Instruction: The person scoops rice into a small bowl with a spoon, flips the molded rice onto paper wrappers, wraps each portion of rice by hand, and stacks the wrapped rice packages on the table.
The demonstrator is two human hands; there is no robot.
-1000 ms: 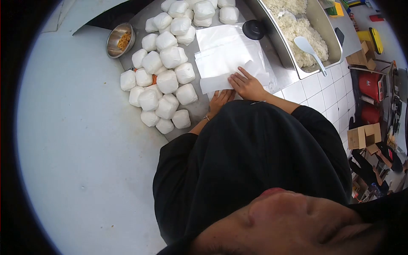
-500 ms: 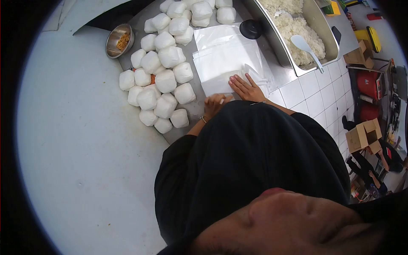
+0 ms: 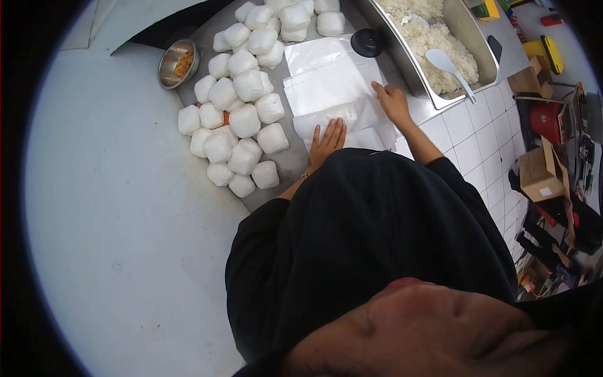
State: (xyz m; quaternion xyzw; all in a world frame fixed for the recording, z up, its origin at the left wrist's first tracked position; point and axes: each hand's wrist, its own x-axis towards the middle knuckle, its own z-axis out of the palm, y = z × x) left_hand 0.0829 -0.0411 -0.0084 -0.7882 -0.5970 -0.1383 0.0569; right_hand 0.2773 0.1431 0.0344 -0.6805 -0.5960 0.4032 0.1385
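Note:
My left hand (image 3: 326,139) lies with its fingers stretched out on a sheet of white wrapping paper. Under its fingertips a pale rice bundle (image 3: 341,114) shows through the folded paper. My right hand (image 3: 392,105) is at the right edge of the paper stack (image 3: 333,78), index finger pointing forward and the other fingers curled in. What those curled fingers hold, if anything, is hidden. Left of the stack, several white paper-wrapped bundles (image 3: 245,120) are heaped on the metal table.
A deep metal tray (image 3: 422,94) of cooked rice (image 3: 433,44) stands at the upper right, a white rice paddle (image 3: 449,66) resting in it. Beside the stack sits a black round lid (image 3: 367,43). A steel bowl (image 3: 168,66) with orange-brown filling is at the upper left.
My left hand has moved up onto the folded paper and flattened there. My right hand has shifted from the paper to the upper right, its fingers now curled. The rice bundle has come into view.

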